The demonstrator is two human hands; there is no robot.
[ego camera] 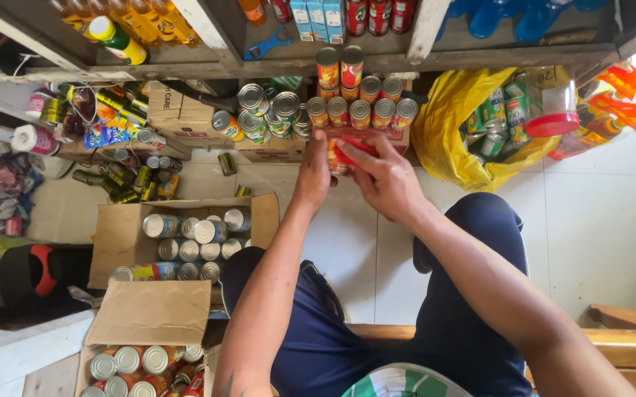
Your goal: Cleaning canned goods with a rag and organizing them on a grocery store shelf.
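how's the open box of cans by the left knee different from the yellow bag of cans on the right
The cardboard box is stiff, brown and square-sided with flaps open; the yellow bag is soft, crumpled plastic. In the box the cans stand upright in rows, silver tops showing; in the bag they lie jumbled, green labels showing. Both sit on the tiled floor and hold cans.

Both hands meet at the middle far side, the left hand (313, 170) just left of the right hand (384, 179), touching a can (341, 156) below the row of stacked cans (354, 103) under the shelf (406, 55). A bag of cans (465, 140) lies to the right. An open box of cans (185, 239) sits left, another box (141, 364) nearer.
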